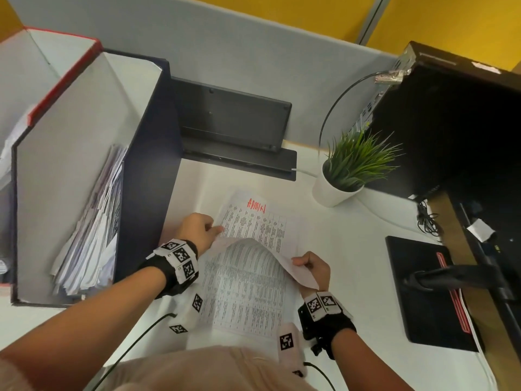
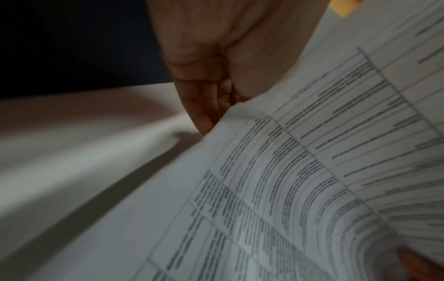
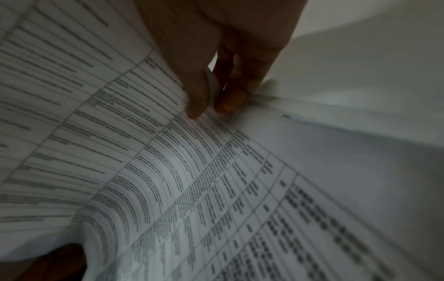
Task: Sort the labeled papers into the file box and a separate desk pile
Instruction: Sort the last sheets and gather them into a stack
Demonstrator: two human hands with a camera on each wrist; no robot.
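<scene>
While both hands work the stack, this is how things stand:
Left hand [image 1: 197, 228]: fingers curled, pinching the far left corner of the top sheet [image 1: 253, 258].
Right hand [image 1: 313, 268]: thumb and fingers pinching the sheet's right corner, curling it back toward the person.
Sheet beneath [image 1: 253, 221]: flat on the white desk [image 1: 352, 244], headed "ADMIN" in red.
File box [image 1: 84, 165]: just left of the stack, papers standing inside.
Potted plant [image 1: 346, 167]: beyond the papers, to the right.

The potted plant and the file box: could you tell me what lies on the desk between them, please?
In the head view, a black stand sits between the file box and the potted plant, and in front of it lies the sheet marked ADMIN.
</scene>
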